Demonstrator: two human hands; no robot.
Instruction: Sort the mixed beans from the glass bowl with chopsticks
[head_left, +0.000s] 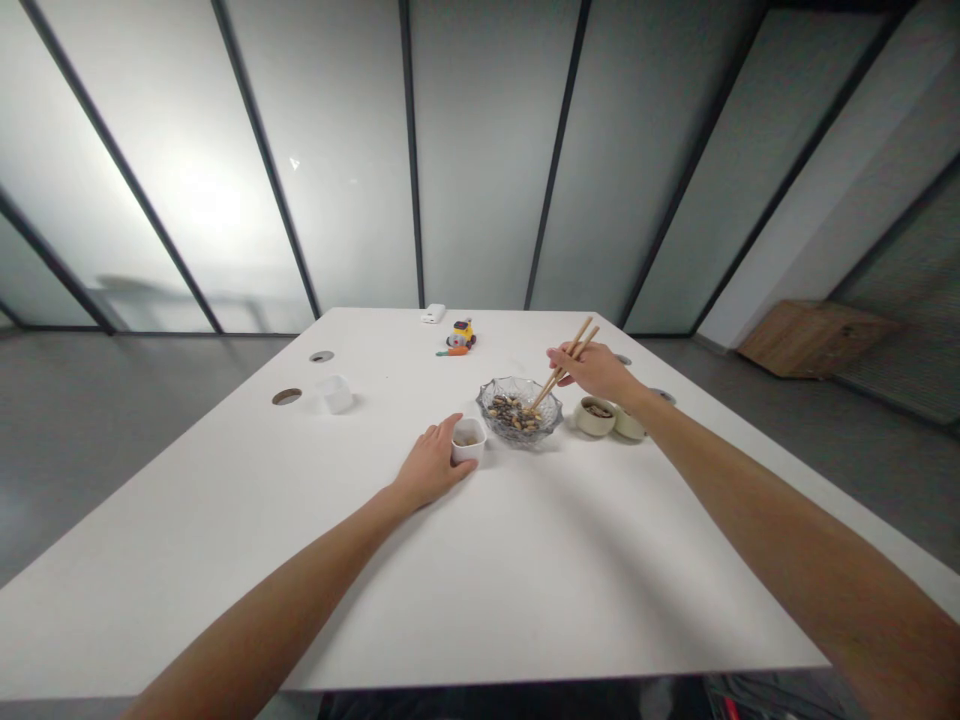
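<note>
My left hand is wrapped around the near-left side of a small white cup, which stands on the table with a little pale food in its bottom. Just right of the cup sits a clear glass bowl of mixed nuts and dark seeds. Pinched in my right hand is a pair of wooden chopsticks, slanting down to the left. Their tips reach into the bowl among the nuts; whether they grip a piece I cannot tell.
Two pale green round pots stand right of the bowl, partly under my right forearm. A translucent container is at left. Farther back on the white table are a yellow toy vehicle, an orange-and-green item and a white box.
</note>
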